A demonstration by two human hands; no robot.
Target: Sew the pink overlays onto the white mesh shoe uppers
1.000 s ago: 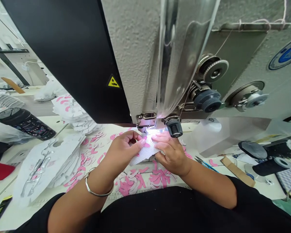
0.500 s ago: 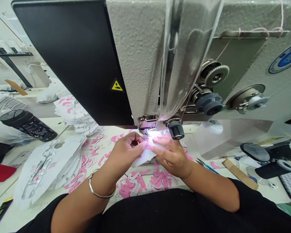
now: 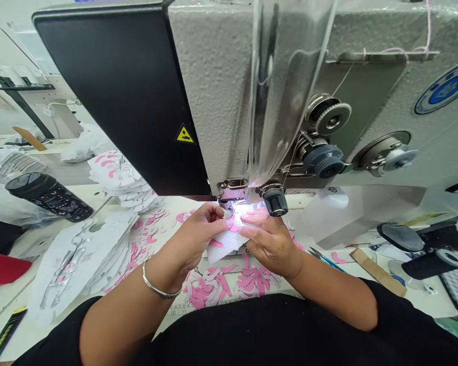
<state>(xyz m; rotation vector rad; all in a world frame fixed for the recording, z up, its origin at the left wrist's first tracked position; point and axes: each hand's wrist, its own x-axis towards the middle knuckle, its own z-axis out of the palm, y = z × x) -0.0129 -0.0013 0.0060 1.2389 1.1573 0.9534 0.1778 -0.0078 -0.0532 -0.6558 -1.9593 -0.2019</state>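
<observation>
Under the lit needle area of a sewing machine (image 3: 213, 66) lies a white textured fabric piece (image 3: 221, 245) with pink patches on it. My left hand (image 3: 202, 231) is closed at its left side, thumb and fingers pinching the fabric by a small pink piece (image 3: 233, 223). My right hand (image 3: 273, 241) lies on the fabric's right side, its fingers stretched out and pressing it down near the presser foot. The needle itself is lost in the glare. Loose pink cut pieces (image 3: 213, 284) are scattered on the table below both hands.
Stacked white cut panels (image 3: 110, 249) and a dark tumbler (image 3: 49, 195) stand on the left. Blue-handled scissors (image 3: 328, 259), a brown strip (image 3: 377, 272) and a black thread spool (image 3: 433, 264) lie on the right. The machine head overhangs my hands.
The fabric has turned slightly under my hands, showing more of its lower left part and a pink patch there. Both hands keep nearly the same place; the camera view has shifted a little.
</observation>
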